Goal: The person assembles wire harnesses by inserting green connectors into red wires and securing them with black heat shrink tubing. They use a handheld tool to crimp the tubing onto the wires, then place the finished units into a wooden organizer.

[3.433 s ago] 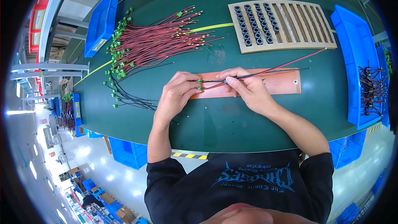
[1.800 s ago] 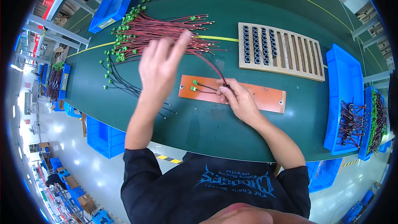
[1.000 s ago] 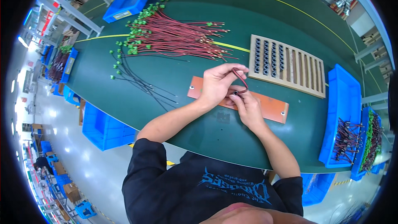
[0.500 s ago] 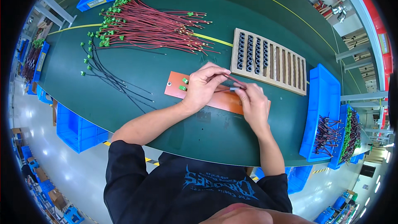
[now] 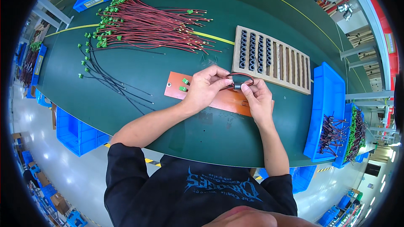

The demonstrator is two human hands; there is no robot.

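While both hands meet over the orange board point(image 5: 198, 94), they share one small job between them: the left hand point(image 5: 204, 88) pinches the red wire loop point(image 5: 240, 75) at its near end, fingers closed on it, and the right hand point(image 5: 256, 98) is closed on a small dark ring point(image 5: 237, 86) that the wire seems to pass through. Holding the loop up off the board probably keeps it taut and lets the ring sit where the fingertips can see it. Two green connectors point(image 5: 183, 85) lie on the board just left of the left hand, likely the ends of that same wire, though the fingers hide the link.

Just beyond the hands, a slotted tan tray point(image 5: 290, 65) keeps rows of dark rings upright in its left slots, close enough to pick from. Farther off to the left lies a spread bundle of red wires point(image 5: 147, 27) with green plugs, and below it a few black wires point(image 5: 109, 82), fanned out so single ones can be drawn.

All this rests on a green surface point(image 5: 126, 113) with a yellow line across it. Blue bins point(image 5: 326, 113) stand at its edges, the right one holding finished-looking wires, and a grey workshop floor shows beneath
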